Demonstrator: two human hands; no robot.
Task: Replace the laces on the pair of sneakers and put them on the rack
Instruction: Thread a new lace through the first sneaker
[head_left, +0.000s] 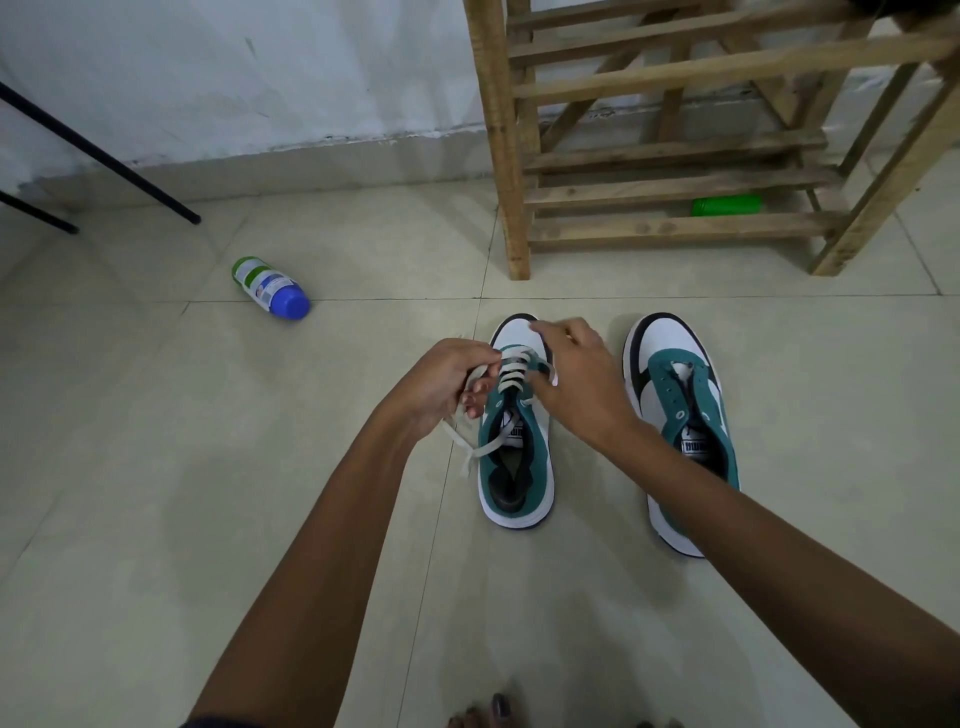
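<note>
Bare floor (156, 467) lies open to my left, with only a fallen bottle (270, 287) well off. The unlaced sneaker (675, 415) stands close on my right. Ahead, the rack (675, 187) and its post (511, 208) block the way.

both hands (447, 379) (576, 384) on left sneaker's (514, 467) white lace (511, 371)

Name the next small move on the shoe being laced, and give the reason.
Probably pull the white lace taut with the left hand, then thread the next eyelets: the left sneaker is laced only across its front rows, with loose ends trailing.
</note>
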